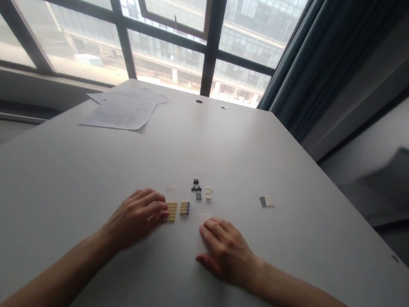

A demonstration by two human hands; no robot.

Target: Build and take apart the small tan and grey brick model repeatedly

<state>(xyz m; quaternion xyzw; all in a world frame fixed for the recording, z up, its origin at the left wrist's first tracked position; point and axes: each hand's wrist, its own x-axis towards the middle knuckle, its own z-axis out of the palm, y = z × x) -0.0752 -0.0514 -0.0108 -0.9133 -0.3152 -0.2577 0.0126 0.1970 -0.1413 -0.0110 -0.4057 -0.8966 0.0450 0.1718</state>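
My left hand (138, 219) rests on the white table with its fingertips at the left edge of a tan studded plate (172, 211). Just right of that plate lies a smaller tan and grey piece (184, 208), touched by neither hand. My right hand (226, 249) lies palm down, thumb apart from the fingers, its fingertips over a pale flat piece (205, 217). Beyond the hands sit small black pieces (196, 189), a dark grey piece (199, 197) and small white pieces (208, 191).
A grey and white studded piece (267, 201) lies farther right on the table (175, 155). Printed papers (122, 109) are at the far left. Windows stand beyond the table, with a dark curtain (300, 61) at the right.
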